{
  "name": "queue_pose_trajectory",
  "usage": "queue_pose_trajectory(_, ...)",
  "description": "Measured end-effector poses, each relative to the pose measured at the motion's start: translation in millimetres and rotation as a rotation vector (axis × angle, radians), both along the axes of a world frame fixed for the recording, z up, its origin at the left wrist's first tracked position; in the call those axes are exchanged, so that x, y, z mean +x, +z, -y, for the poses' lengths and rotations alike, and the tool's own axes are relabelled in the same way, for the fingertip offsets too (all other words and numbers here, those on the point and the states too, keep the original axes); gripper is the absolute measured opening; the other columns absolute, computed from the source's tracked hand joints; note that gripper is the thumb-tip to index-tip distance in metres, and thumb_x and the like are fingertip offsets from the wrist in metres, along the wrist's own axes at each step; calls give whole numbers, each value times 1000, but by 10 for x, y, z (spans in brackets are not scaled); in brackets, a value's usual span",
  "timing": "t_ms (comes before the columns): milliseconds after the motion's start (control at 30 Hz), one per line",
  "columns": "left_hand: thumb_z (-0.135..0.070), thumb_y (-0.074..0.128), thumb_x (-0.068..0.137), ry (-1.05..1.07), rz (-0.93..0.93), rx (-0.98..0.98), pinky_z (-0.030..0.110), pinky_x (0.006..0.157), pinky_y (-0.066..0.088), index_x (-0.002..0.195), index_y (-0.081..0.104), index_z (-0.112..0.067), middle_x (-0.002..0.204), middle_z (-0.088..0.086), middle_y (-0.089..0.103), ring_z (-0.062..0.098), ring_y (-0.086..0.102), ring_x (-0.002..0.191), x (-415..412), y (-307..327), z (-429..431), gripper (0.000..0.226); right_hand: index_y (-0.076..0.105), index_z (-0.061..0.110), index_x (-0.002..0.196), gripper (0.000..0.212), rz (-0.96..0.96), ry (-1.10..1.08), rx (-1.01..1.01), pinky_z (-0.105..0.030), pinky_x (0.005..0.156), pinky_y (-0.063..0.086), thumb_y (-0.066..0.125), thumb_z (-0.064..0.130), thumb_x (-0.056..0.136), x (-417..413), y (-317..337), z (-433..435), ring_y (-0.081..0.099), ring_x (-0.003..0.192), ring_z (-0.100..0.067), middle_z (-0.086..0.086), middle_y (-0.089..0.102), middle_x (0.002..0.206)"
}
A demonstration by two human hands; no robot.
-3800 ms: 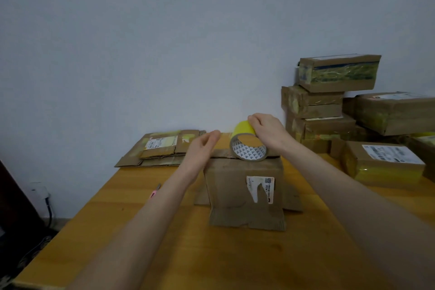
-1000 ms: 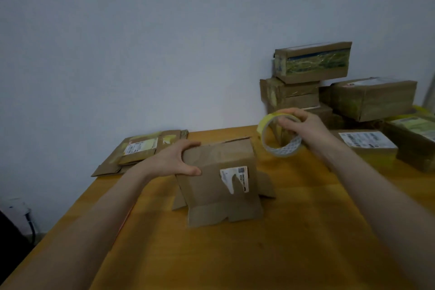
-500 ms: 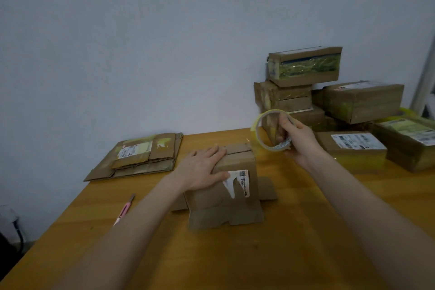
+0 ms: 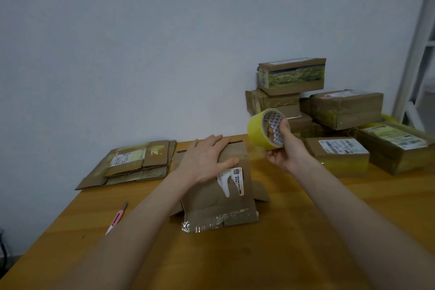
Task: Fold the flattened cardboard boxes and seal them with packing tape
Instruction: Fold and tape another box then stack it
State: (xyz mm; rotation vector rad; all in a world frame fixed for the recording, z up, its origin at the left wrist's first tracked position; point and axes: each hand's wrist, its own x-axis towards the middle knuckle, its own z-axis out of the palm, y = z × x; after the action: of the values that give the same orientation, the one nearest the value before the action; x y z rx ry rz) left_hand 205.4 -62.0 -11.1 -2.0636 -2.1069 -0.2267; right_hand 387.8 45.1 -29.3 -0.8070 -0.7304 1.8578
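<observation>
A folded brown cardboard box (image 4: 219,198) with a torn white label stands in the middle of the wooden table (image 4: 270,254). Its lower flaps splay out, with clear tape along the front one. My left hand (image 4: 207,160) lies flat on the box's top left corner, fingers straight. My right hand (image 4: 284,146) holds a yellow roll of packing tape (image 4: 263,129) in the air to the right of the box, with the thumb hooked inside the core. A stack of flattened boxes (image 4: 134,162) lies at the back left.
Several taped boxes (image 4: 339,113) are piled at the back right against the wall. A pink utility knife (image 4: 117,218) lies near the table's left edge. A white frame (image 4: 416,49) stands at the far right.
My left hand slid from gripping the box's side to lying flat on its top. My right hand turned the tape roll, bringing its yellow side toward me.
</observation>
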Motion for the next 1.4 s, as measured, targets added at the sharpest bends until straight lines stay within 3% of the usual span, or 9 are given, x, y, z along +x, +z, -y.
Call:
queue_pose_trajectory(133,-57,45,91,5,365,334,29,83,50,110,64,-21,106,-5,67,9,61,95,301,93,37,46,59,14,98,41,3,-36,9,-32,73,48,52,53,90,-31,32,17,58,78,-21,-9,64,90)
queue_pose_trajectory(233,-59,46,90,88,1074,86,21,51,47,93,67,-10,82,2,73,12,65,59,555,245,10,53,59,14,102,42,-16,-50,43,-37,92,48,48,53,92,-68,102,35,63,90,-24,-14,66,98)
queue_pose_trajectory(367,-32,61,91,147,1623,-142,15,43,43,85,69,-9,76,2,73,7,60,53,584,331,-11,25,60,16,110,42,57,-31,191,-47,94,51,43,52,94,-154,202,80,64,104,-31,-20,64,114)
queue_pose_trajectory(467,-17,62,91,223,1645,-39,13,40,43,82,68,-5,61,1,68,7,57,50,416,363,-16,17,57,17,117,36,113,-34,416,-29,66,48,48,45,95,-210,311,108,56,64,-14,-3,56,75)
queue_pose_trajectory(600,-4,42,97,357,1772,251,14,36,41,86,52,0,70,7,70,7,58,44,-198,519,76,15,61,24,115,42,343,-74,675,-29,73,48,60,50,82,-192,504,36,55,83,-18,-3,60,104)
queue_pose_trajectory(700,-10,43,99,381,1717,243,19,43,49,97,53,4,82,13,72,13,63,52,-490,552,229,17,62,30,109,47,238,-28,612,-40,83,51,63,57,70,-212,521,-7,57,84,-35,-15,62,98)
queue_pose_trajectory(867,-52,50,91,208,1836,-142,21,45,54,104,60,1,101,16,70,17,69,62,-56,444,129,55,57,16,104,26,-108,84,439,-24,62,41,47,38,94,-600,530,125,43,58,-9,1,41,65)
queue_pose_trajectory(1067,-24,63,89,158,2094,-51,14,44,50,77,63,-7,63,2,63,6,57,47,111,413,43,21,56,12,100,33,-240,91,270,-29,66,50,50,43,92,-652,492,143,48,60,-11,-1,43,65)
queue_pose_trajectory(1400,-23,69,86,326,1699,37,14,43,45,82,65,-12,68,-4,67,4,55,56,-254,489,178,13,71,14,102,30,112,254,528,-22,59,42,74,17,73,-322,525,104,47,60,-9,2,56,71)
